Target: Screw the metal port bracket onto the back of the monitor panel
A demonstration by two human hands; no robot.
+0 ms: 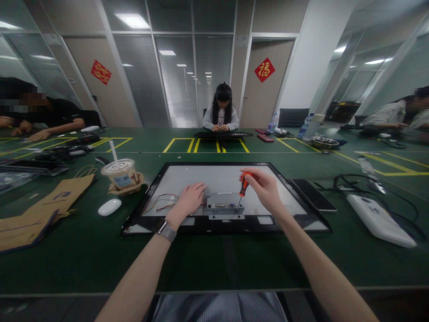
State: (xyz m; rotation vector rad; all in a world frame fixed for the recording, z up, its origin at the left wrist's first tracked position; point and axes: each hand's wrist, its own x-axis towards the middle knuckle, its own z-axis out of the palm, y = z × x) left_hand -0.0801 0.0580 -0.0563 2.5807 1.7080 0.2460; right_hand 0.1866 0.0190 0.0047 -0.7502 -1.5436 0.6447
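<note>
A display panel [214, 174] with a black frame and a pale grey back lies flat before me. Near its front edge sits a small metal bracket [226, 213] carrying connector ports. My right hand [266, 190] grips a red-and-black screwdriver [245, 183], its shaft pointing down at the bracket's right end. Whether the tip sits in a screw is too small to tell. My left hand [191, 199] rests flat on the panel just left of the bracket, fingers stretched out. Thin cables [161, 203] run across the panel beside that hand.
Left of the panel are a drink cup [120, 174] in a carrier, a white mouse-shaped case [109, 207] and a paper bag [50, 210]. To the right lie a black phone [313, 195], a white device [380, 220] and black cables [398, 192]. A person [221, 109] sits opposite.
</note>
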